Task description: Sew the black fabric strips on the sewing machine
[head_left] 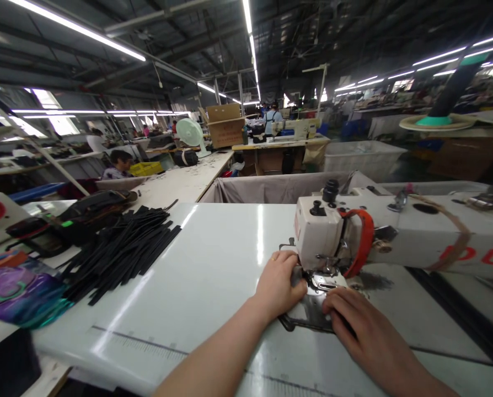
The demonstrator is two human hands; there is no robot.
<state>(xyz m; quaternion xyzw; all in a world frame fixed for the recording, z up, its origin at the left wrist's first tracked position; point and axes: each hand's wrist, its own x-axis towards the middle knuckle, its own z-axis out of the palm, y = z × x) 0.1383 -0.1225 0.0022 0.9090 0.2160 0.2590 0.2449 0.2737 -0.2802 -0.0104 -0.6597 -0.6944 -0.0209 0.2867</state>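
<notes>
A white sewing machine [319,234] with an orange-red curved strip [364,242] on its head stands at the right of a pale worktable [213,259]. My left hand [277,281] rests left of the needle area, its fingers bent over a dark edge and its thumb pointing to the metal plate [323,282]. Just in front of the plate is my right hand [354,314], fingers curled together. Both look closed at the machine bed, but whatever lies under their fingertips is hidden or too small to make out.
Many black strips [124,248] lie piled on the left of the table. A purple and teal bag [23,295] sits at the left edge. Long black strips [457,314] run right of the machine. Beyond are a fan [189,132], a cardboard box [225,127] and other workers.
</notes>
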